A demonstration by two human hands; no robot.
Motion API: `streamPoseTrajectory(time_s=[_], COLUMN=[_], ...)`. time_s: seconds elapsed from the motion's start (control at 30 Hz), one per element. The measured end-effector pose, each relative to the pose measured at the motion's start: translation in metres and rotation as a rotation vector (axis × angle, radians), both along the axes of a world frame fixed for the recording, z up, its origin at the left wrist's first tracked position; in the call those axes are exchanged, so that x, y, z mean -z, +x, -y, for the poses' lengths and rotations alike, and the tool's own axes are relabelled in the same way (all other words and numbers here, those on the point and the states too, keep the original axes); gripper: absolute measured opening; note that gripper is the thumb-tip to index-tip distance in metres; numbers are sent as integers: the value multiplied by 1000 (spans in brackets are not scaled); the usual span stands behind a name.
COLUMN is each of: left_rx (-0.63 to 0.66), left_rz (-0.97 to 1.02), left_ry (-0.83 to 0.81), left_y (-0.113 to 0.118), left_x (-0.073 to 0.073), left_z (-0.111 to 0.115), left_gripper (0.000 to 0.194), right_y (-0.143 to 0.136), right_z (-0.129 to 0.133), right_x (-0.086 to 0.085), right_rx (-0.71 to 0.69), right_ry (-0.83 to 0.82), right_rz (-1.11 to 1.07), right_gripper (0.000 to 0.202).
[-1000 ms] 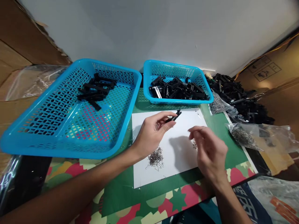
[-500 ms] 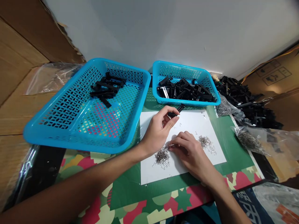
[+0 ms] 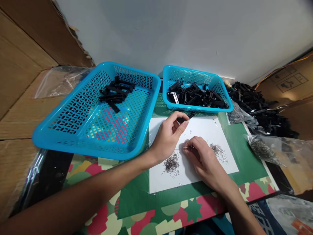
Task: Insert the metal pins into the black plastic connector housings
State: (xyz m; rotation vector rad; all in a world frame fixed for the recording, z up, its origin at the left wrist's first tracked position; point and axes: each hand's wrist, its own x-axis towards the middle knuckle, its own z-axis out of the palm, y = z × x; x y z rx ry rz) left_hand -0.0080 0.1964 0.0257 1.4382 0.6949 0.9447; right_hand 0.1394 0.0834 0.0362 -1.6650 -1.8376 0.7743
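My left hand (image 3: 171, 133) pinches a black plastic part (image 3: 191, 115) above the back of a white sheet (image 3: 158, 182); the fingers hide much of the part. To its right and nearer me, my right hand (image 3: 201, 156) is closed at the fingertips on a thin metal wire piece (image 3: 184, 147), which juts out leftward. One pile of small bent wires (image 3: 171, 164) lies on the sheet below my left hand. A second wire pile (image 3: 217, 149) is to the right of my right hand. A few loose wires lie between the hands and the sheet's back edge.
A large blue basket (image 3: 83, 148) at the left holds several black parts. Behind the sheet stands a smaller blue basket (image 3: 195, 107) full of black parts. Further right are a heap of black parts (image 3: 264, 111) and plastic bags of small metal pieces (image 3: 262, 150). A wall rises behind.
My right hand has lifted off the left wire pile and moved slightly right, with a wire now showing at its fingertips. My left hand still holds the black part. The view has shifted slightly.
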Motion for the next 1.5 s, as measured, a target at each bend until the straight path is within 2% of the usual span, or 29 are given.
streamPoseTrajectory(time_s=[0.13,0.4,0.5,0.67,0.73,0.87,1.07,1.17,1.3,1.5], left_rx=[-4,-16,-1,73,114,156,158,152,152,139], left_rz=[-5,-29,-33,7,26,66,57,20,-28,-58], left_ry=[6,83,74,46,41,38,52,67,92,115], left_y=[1,1,1,-2,-2,-2,-2,-2,-2,-3], left_x=[0,2,0,-5,-6,-5,-3,-3,-4,-5], left_z=[0,0,0,2,2,3,3,3,4,3], left_gripper=[14,12,13,17,19,23,16,15,18,16], right_y=[-3,-6,0,12,14,8,-7,-12,-10,2], right_z=[-2,-8,-6,-8,-11,-17,-24,-26,-26,-14], right_x=[-5,0,-5,-10,-9,-8,-9,-10,-7,-4], right_rx=[-28,-65,1,274,344,379,401,394,407,514], right_ry=[-21,-9,-20,31,30,-37,-95,-103,-81,184], right_rz=[-19,23,-133,-537,-661,-869,-990,-997,-902,-576], right_gripper=[9,11,11,13,16,24,28,29,27,16])
